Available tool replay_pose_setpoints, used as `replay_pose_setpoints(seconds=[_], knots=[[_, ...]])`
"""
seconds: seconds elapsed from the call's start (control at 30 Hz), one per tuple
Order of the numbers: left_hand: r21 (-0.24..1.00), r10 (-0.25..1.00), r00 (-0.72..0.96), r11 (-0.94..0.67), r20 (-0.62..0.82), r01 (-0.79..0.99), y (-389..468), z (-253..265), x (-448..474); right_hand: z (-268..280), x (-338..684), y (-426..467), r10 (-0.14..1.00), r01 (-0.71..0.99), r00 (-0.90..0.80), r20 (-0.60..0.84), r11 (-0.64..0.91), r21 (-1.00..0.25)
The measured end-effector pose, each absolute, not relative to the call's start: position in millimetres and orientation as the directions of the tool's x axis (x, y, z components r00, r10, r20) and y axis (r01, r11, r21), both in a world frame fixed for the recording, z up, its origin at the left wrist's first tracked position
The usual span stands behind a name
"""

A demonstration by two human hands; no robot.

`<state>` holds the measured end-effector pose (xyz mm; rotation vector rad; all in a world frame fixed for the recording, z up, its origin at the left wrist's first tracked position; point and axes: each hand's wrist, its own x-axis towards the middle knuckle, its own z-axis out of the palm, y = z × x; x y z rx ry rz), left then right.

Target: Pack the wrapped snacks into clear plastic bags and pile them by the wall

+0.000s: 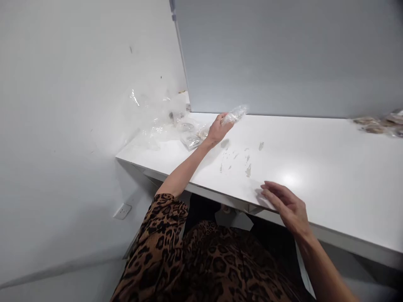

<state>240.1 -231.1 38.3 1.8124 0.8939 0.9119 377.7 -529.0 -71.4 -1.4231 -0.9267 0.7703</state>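
A person's left hand (218,129) reaches across a smooth, glossy white table (330,167), fingers clamped on a crinkled clear plastic packet (237,113), which is raised over the back of the tabletop, near an upright matte grey panel (283,58). Whatever the packet contains is too blurred to tell. The right hand (288,206) is at the front edge, fingers loosely curved and slightly apart from the thumb; whether it touches the surface, I cannot tell. Ragged grey patches (248,170) mark the white top between the hands. Beside the left wrist lie shiny transparent bags (190,141), one showing something tan inside. At the far right, more clear bags (376,126) hold brownish pieces. The sleeve (160,235) is brown-and-black leopard print.
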Motion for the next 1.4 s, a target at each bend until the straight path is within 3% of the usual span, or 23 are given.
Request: replay_pose_setpoints(seconds=[0.07,0.13,0.27,0.37,0.57,0.7,0.77,0.83,0.93,1.0,1.07,1.23,1.4], knots=[[0.997,0.835,0.547,-0.027,0.059,-0.066,-266.3,34.3,245.9,-64.8,377.5,-518.1,0.869,-0.009,0.491,0.066,0.081,-0.997],[0.948,0.759,0.645,0.261,-0.087,-0.18,-302.1,26.7,250.2,-56.5,378.6,-504.8,0.85,-0.061,0.519,0.089,0.141,-0.988],[0.822,0.62,0.761,0.526,-0.194,-0.219,-359.5,5.6,254.8,-39.3,385.0,-482.1,0.859,-0.108,0.508,0.064,0.137,-0.985],[0.842,0.603,0.782,0.495,-0.156,-0.214,-384.6,-10.8,256.4,-33.0,391.5,-475.7,0.866,-0.151,0.497,0.054,0.147,-0.977],[0.982,0.763,0.645,0.09,0.038,-0.164,-397.3,-27.8,252.7,-40.9,400.7,-485.4,0.901,-0.159,0.431,0.05,0.13,-0.979],[0.993,0.813,0.581,0.06,0.013,-0.106,-396.8,-22.7,251.5,-45.6,395.7,-494.2,0.908,-0.162,0.412,0.079,0.159,-0.974],[0.986,0.817,0.576,0.114,-0.026,-0.118,-397.9,-19.2,251.5,-45.2,392.3,-497.2,0.888,-0.071,0.438,0.142,0.192,-0.979],[0.975,0.827,0.56,0.159,-0.044,-0.157,-399.4,-17.9,250.8,-43.2,391.0,-499.3,0.848,0.126,0.464,0.255,0.222,-0.967],[0.966,0.838,0.545,0.146,-0.008,-0.211,-401.0,-20.2,248.3,-39.6,393.2,-500.8,0.757,0.472,0.44,0.483,0.263,-0.841],[0.96,0.828,0.561,0.142,0.019,-0.242,-401.3,-22.6,246.6,-38.2,395.3,-500.2,0.707,0.551,0.418,0.57,0.301,-0.778],[0.946,0.822,0.569,0.171,0.017,-0.275,-401.1,-23.8,245.8,-37.3,396.4,-498.0,0.696,0.481,0.459,0.553,0.328,-0.813],[0.892,0.858,0.509,0.282,-0.069,-0.354,-398.1,-24.0,246.7,-29.0,395.2,-491.3,0.747,0.114,0.581,0.323,0.318,-0.941],[0.833,0.875,0.44,0.389,-0.201,-0.393,-395.8,-30.9,248.4,-15.4,395.4,-486.8,0.81,-0.247,0.572,0.132,0.324,-0.913]])
